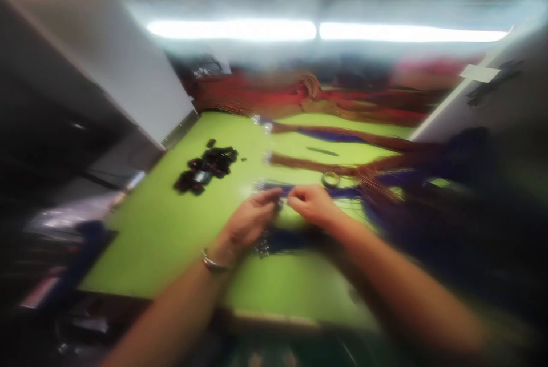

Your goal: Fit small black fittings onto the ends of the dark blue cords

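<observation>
My left hand [252, 217], with a bracelet at the wrist, is over the middle of the green table, its fingers drawn together. Close on its right, my right hand [314, 204] is curled in a pinch. A tiny pale, shiny piece [281, 201] shows between the fingertips; blur hides what each hand grips. Blue wires [342, 191] lie just behind the hands, and another blue wire bundle [289, 240] with shiny ends is below them. A roll of tape [330, 179] sits behind my right hand.
Black connector-like parts [209, 167] are piled left on the green table [149, 258]. Brown wire bundles [312, 162] stretch to the right, with a dark slim tool [322, 151] between two of them. Red and brown wires [265, 93] lie at the back. Grey panels [141, 87] flank the table.
</observation>
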Available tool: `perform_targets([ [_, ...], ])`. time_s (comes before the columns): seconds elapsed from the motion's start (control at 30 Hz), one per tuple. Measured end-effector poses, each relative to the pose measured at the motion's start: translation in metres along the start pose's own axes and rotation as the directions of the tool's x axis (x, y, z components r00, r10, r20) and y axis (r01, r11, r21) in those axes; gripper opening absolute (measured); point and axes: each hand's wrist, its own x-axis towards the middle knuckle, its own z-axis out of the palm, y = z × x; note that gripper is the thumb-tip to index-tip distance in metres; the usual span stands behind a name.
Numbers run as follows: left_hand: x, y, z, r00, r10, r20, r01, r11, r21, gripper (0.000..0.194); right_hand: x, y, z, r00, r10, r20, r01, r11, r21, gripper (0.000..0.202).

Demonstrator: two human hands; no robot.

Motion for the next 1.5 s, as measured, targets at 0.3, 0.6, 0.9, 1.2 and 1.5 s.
perform_targets([
  [0.3,-0.002,-0.001,0.001,0.997,0.078,0.018,-0.080,0.984,0.159,0.034,0.000,0.000,0.001,0.999,0.034,0.008,-0.034,0.999,0.006,0.021],
  [0.6,0.003,-0.015,-0.004,0.896,0.415,0.159,-0.408,0.625,0.666,0.030,0.003,0.007,-0.003,0.984,0.124,0.126,-0.138,0.985,0.106,0.017],
  [0.9,0.006,-0.017,-0.007,0.976,0.218,-0.016,-0.194,0.900,0.390,0.036,0.000,0.004,-0.002,0.991,0.134,0.000,-0.132,0.976,0.171,0.013],
  [1.2,0.008,-0.020,-0.008,0.969,0.246,-0.016,-0.225,0.907,0.356,0.034,0.003,0.011,-0.002,0.995,0.102,0.005,-0.102,0.986,0.135,0.017],
  [1.5,0.007,-0.019,-0.004,0.966,0.258,0.028,-0.241,0.848,0.472,0.034,-0.002,0.008,0.005,0.999,0.020,-0.040,-0.019,0.999,0.035,0.012],
])
